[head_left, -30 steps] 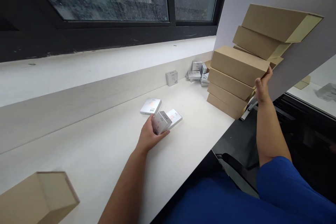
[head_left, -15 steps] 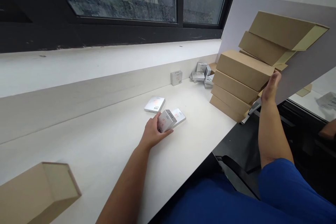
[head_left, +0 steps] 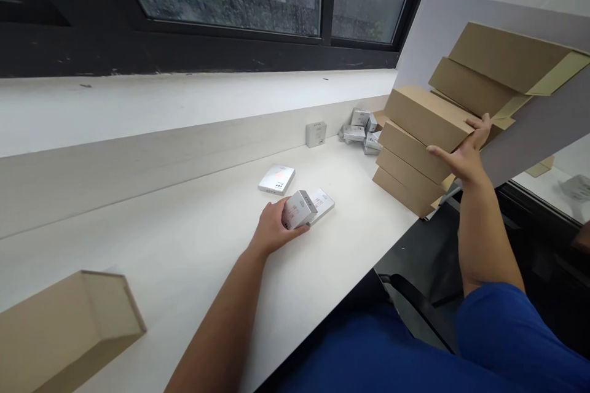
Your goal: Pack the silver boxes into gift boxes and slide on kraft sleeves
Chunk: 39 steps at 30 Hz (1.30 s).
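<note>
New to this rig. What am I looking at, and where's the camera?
No machine here: these are a person's own bare hands, seen by one head-worn camera looking forward and down. The left hand holds a small silvery box next to a flat box. The right hand touches a stack of brown boxes. Also on the white table: another flat box, an upright box, a heap of small boxes and, lower left, a separate brown box.
</note>
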Tool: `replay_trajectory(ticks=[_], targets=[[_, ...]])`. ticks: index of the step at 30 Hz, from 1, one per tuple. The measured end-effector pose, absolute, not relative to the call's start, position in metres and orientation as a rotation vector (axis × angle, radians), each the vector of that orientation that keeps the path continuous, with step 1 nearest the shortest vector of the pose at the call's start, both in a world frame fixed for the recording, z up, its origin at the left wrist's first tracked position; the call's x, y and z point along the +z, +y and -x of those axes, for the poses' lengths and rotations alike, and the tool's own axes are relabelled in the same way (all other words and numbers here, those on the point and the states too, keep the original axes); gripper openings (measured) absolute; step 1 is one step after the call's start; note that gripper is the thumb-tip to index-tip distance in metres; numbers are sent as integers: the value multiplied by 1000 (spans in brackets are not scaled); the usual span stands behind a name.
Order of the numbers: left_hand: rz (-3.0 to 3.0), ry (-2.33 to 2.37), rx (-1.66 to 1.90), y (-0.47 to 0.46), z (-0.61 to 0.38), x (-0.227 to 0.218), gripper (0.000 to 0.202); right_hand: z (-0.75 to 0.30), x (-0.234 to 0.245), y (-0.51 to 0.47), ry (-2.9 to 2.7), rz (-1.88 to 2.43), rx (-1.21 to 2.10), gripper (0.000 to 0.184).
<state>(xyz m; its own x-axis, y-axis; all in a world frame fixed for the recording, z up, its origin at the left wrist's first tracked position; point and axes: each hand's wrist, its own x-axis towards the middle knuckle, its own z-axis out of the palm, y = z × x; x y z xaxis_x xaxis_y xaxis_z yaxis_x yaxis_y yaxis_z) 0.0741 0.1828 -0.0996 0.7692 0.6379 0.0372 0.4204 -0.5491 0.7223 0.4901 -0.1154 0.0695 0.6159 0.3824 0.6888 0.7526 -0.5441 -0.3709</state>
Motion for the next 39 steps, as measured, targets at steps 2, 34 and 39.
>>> replay_trajectory(ticks=[2, 34, 39], targets=[[-2235, 782, 388, 182, -75, -99, 91, -497, 74, -113, -1003, 2164, -718, 118], [-2405, 956, 903, 139, -106, -108, 88, -356, 93, -105, -1198, 1834, -1375, 79], [-2556, 1125, 302, 124, -137, -83, 75, -347, 101, -105, -1209, 1908, -1240, 72]])
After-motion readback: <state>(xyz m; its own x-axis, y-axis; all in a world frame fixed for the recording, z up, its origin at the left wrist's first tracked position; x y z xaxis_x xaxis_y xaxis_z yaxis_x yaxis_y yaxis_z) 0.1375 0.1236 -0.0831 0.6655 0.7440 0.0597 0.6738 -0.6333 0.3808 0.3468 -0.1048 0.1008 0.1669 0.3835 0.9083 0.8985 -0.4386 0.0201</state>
